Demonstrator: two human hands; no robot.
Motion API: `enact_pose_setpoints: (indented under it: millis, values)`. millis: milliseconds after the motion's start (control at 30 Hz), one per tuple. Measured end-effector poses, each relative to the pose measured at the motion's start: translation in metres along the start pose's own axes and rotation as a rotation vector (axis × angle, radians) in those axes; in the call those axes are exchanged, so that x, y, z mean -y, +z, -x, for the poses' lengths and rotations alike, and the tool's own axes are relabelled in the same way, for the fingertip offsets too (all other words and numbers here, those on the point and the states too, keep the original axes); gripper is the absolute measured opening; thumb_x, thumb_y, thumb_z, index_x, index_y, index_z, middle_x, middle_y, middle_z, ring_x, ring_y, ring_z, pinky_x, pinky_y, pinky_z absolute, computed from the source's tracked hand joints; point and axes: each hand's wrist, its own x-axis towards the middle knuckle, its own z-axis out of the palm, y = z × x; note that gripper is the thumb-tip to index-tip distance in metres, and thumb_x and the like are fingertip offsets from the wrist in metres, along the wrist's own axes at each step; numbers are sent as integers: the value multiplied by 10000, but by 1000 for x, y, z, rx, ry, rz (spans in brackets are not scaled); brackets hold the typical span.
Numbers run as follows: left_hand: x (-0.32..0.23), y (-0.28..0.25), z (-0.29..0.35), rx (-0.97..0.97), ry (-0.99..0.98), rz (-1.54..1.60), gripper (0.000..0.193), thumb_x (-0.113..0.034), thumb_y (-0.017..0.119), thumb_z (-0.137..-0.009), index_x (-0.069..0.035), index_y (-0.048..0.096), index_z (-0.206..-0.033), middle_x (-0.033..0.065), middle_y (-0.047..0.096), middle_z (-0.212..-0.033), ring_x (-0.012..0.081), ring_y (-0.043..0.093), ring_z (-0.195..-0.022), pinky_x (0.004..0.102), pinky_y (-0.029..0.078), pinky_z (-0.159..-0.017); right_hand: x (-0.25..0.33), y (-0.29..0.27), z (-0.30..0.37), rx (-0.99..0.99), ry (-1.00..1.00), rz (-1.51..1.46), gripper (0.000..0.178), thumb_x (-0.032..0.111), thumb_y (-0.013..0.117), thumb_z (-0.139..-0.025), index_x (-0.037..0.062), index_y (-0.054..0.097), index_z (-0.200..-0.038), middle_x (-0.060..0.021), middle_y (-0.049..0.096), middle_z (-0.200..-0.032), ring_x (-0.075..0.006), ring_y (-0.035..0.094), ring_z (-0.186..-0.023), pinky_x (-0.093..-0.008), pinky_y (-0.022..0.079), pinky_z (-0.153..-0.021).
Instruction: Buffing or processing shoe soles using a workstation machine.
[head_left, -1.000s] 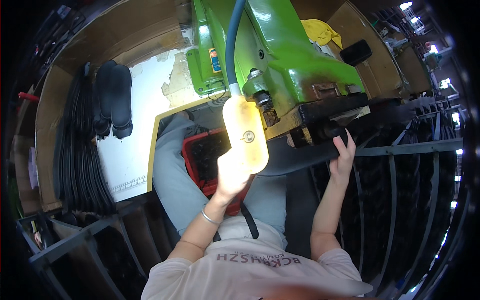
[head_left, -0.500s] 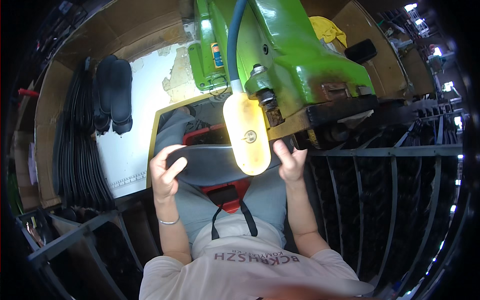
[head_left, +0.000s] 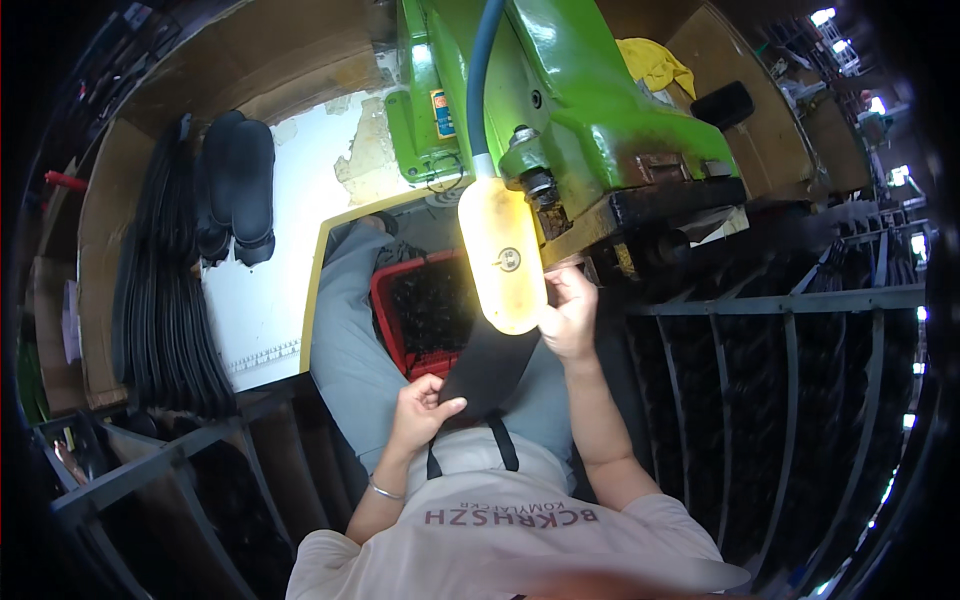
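A black shoe sole (head_left: 490,372) slants over my lap, under a lit yellow lamp (head_left: 502,250) that hides its far part. My left hand (head_left: 420,415) pinches the near end, thumb on top. Beside the lamp, just below the working head of the green machine (head_left: 590,130), my right hand (head_left: 568,312) has its fingers closed at the sole's far end. The lamp covers part of that grip, so the exact contact is not visible.
A red basket (head_left: 383,318) with dark pieces stands below, between my legs. On the white tabletop (head_left: 300,180) at the left are a row of black soles (head_left: 165,290) and a separate pair (head_left: 240,190). Metal racks (head_left: 790,300) flank me, and a yellow cloth (head_left: 655,62) lies behind the machine.
The sole has turned from lying crosswise to slanting, its left end now nearer my body. My left hand came down and right with it; my right hand moved slightly left.
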Motion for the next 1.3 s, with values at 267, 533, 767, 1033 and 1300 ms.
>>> enact_pose_setpoints:
  millis: [267, 533, 767, 1033, 1300]
  values:
    - [-74, 36, -34, -236, 303, 444, 291, 51, 610, -798, 58, 533, -1079, 134, 599, -1047, 186, 586, -956, 318, 474, -868, -37, -77, 60, 9, 281, -11, 212, 62, 700, -749, 31, 513, -844, -31, 593, -795, -83, 565, -703, -218, 474, -582]
    - [-83, 100, -68, 110, 405, -44, 286, -96, 655, -824, 45, 605, -1068, 65, 663, -941, 81, 565, -817, 241, 456, -767, -89, -58, 173, 83, 687, -303, 162, 13, 592, -819, -64, 567, -959, -155, 638, -818, -199, 638, -639, -291, 539, -596]
    - [-72, 91, -117, 187, 321, 163, 166, -124, 652, -817, 41, 644, -831, 51, 641, -692, 75, 556, -646, 231, 455, -602, -61, 1, 167, 76, 600, -417, 135, 69, 594, -870, -55, 605, -924, -120, 651, -831, -166, 635, -701, -264, 522, -646]
    - [-105, 86, -77, -132, 528, -211, 73, 1, 623, -800, 50, 655, -844, -1, 585, -644, 43, 440, -554, 217, 382, -502, -58, -1, 172, 209, 643, -362, 129, 50, 560, -879, -51, 587, -955, -122, 635, -868, -186, 642, -731, -293, 535, -679]
    - [-92, 97, -108, -39, 680, -67, 77, -16, 582, -739, 55, 611, -743, 65, 612, -636, 96, 536, -540, 253, 445, -508, -61, 11, 153, 130, 621, -412, 141, 66, 568, -884, -52, 601, -952, -119, 655, -806, -159, 628, -723, -277, 522, -676]
